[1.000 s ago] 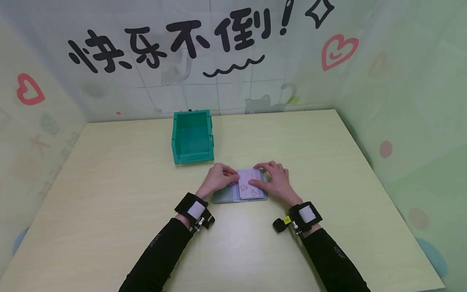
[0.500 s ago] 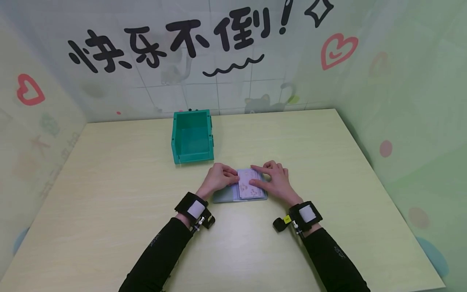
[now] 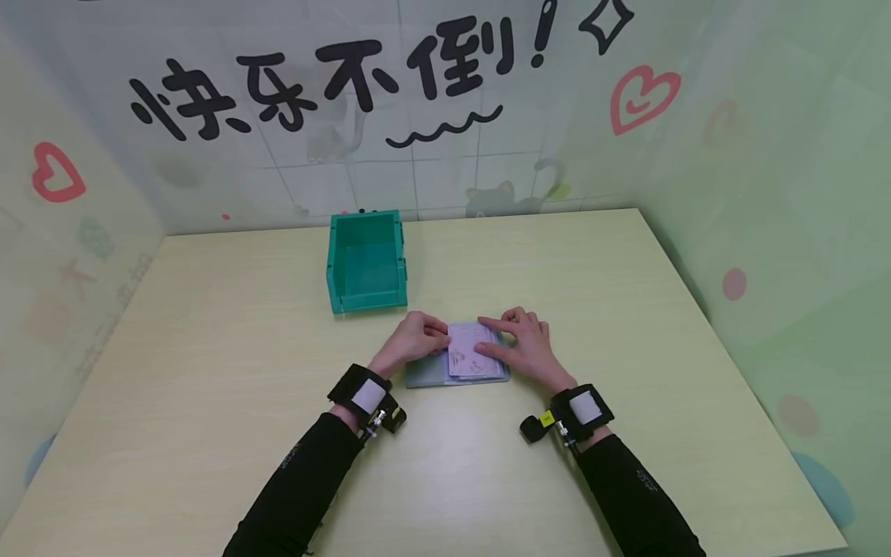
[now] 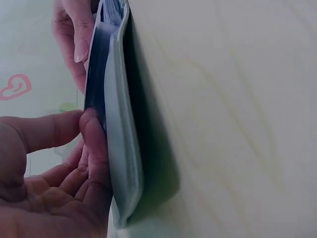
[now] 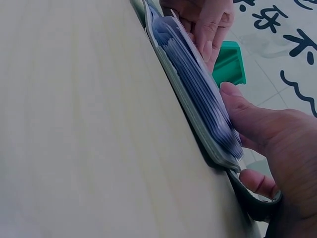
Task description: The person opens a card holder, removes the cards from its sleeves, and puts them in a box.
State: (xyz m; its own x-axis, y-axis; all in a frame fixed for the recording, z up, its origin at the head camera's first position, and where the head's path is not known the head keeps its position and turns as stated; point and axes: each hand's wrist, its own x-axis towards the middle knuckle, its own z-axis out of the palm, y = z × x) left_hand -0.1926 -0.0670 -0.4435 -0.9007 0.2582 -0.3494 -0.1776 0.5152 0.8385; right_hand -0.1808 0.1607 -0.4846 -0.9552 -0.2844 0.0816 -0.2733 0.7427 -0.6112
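Note:
An open booklet with a pale green cover (image 3: 426, 371) lies on the table, a stack of thin leaves (image 5: 198, 89) inside it. Its top leaf is a pinkish-lilac page (image 3: 473, 360) with small printed figures. At the page's left edge, the left hand (image 3: 420, 338) pinches it between thumb and fingertip, as the left wrist view shows. From the right side the right hand (image 3: 527, 348) rests its thumb and outstretched index finger on the page; the right wrist view shows its other fingers partly hidden beside the cover.
A teal open bin (image 3: 369, 298) stands behind the left hand, toward the back edge of the pale wooden table (image 3: 244, 325). Printed wall panels (image 3: 445, 182) enclose the table at the back and both sides. Black wrist cameras sit on both forearms.
The left hand has moved slightly left, and the page's left edge has shifted left with it. The right index finger has moved inward over the page's top from its earlier place.

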